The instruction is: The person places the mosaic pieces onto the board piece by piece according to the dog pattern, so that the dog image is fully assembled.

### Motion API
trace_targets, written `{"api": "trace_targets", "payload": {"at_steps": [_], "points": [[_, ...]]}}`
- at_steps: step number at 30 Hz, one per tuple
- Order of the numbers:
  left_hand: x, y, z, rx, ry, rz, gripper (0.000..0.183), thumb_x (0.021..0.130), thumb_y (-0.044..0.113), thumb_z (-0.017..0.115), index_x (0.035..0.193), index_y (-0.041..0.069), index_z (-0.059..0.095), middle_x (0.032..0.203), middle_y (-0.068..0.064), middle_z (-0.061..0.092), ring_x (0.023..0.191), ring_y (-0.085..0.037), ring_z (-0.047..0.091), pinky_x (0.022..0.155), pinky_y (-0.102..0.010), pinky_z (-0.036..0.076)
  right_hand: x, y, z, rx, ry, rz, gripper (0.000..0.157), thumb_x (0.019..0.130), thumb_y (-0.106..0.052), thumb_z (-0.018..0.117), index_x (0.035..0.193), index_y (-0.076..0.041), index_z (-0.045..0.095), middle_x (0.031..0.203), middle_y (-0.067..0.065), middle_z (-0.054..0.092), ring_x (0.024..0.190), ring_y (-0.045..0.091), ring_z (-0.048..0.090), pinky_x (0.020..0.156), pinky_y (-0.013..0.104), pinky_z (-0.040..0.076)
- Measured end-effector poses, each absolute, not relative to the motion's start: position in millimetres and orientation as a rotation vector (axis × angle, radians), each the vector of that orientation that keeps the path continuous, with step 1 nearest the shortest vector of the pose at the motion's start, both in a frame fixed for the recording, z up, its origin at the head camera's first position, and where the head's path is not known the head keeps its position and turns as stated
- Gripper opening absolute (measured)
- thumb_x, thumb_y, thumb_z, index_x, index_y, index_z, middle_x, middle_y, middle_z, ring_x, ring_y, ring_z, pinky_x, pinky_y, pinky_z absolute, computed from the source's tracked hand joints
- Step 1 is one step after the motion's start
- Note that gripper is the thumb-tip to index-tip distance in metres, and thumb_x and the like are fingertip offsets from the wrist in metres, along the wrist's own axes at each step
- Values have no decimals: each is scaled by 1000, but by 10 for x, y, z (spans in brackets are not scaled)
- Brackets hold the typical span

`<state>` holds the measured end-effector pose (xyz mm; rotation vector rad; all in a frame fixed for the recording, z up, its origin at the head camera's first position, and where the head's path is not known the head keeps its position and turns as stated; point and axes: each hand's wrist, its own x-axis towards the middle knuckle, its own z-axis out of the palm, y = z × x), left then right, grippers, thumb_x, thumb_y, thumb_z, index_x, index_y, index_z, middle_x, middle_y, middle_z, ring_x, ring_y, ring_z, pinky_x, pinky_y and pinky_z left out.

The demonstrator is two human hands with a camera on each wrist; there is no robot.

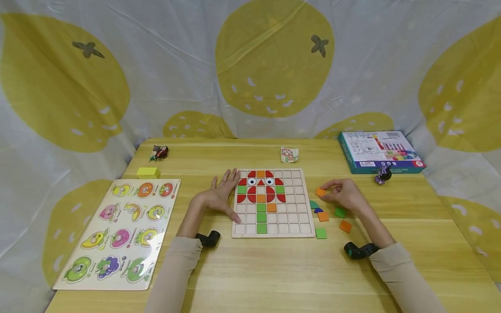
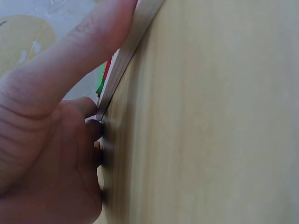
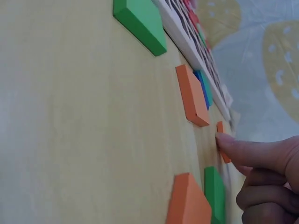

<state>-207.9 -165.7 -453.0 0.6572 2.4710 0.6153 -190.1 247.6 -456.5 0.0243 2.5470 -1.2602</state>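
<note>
A wooden grid board (image 1: 293, 216) carries red, green, orange and eye-patterned tiles laid out as a bird-like figure, with a column of green squares (image 1: 261, 217) below. Along the board's left edge rests my left hand (image 1: 216, 198), fingers spread and thumb over the lower left corner; the left wrist view shows the hand (image 2: 46, 144) against the board's side (image 2: 122, 63). To the right of the board, my right hand (image 1: 345, 194) pinches an orange square tile (image 1: 320, 191) between thumb and finger. In the right wrist view that tile (image 3: 220, 127) is partly covered by the thumb.
Near my right hand lie orange tiles (image 1: 322, 216), green tiles (image 1: 321, 233), a blue piece (image 1: 318, 210) and a teal piece (image 1: 314, 204). A fruit puzzle board (image 1: 129, 217), yellow block (image 1: 148, 173), small picture card (image 1: 289, 154), boxed set (image 1: 379, 152) and two small figures (image 1: 159, 152) surround them.
</note>
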Motion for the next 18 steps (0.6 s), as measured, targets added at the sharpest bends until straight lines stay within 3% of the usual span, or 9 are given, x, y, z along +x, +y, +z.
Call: {"api": "trace_targets", "payload": {"at_steps": [5,12,18], "points": [[-2082,-1653,-4534,655,2475,616,148,56,56,88,154,13,-15,162,-8,-22,149,-28,-24,116,-61,-15,-1839,2409,-4513,-68,2542,-1291,31,84,-23,75,110,-7,70,58,-4,33,50,9,31,46,24,26],[-2081,-1644,-4520,649,2474,613,148,56,55,88,154,13,-15,161,-8,-22,149,-28,-24,116,-61,-15,-1715,1867,-4453,-268,2438,-1299,24,82,-23,77,105,-17,74,62,-1,36,55,13,34,48,23,26],[-2086,-1639,-4527,642,2476,599,148,56,56,87,154,14,-16,161,-6,-23,148,-27,-25,116,-60,-15,-1672,1531,-4484,-275,2427,-1274,22,78,-16,80,100,-15,77,57,-2,32,54,15,31,50,22,23]]}}
